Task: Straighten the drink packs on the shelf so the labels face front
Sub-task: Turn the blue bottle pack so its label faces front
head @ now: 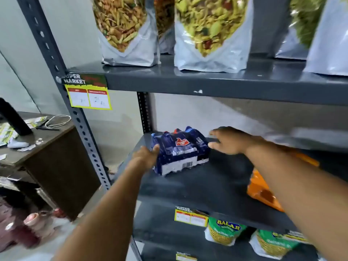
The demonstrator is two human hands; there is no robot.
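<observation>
A dark blue shrink-wrapped drink pack point(180, 150) with a red logo stands at the back left of the grey middle shelf point(203, 185), turned slightly so a white barcode panel faces front. My left hand point(146, 156) presses against the pack's left side with fingers on the wrap. My right hand point(228, 141) is at the pack's right side, fingers spread, fingertips touching or almost touching its right edge. Neither hand closes around the pack.
An orange pack point(263, 191) lies on the same shelf at the right, partly behind my right forearm. Snack bags point(209, 34) stand on the shelf above, green bags point(224, 232) below. The slotted upright point(88, 140) and a brown desk point(47, 157) are at the left.
</observation>
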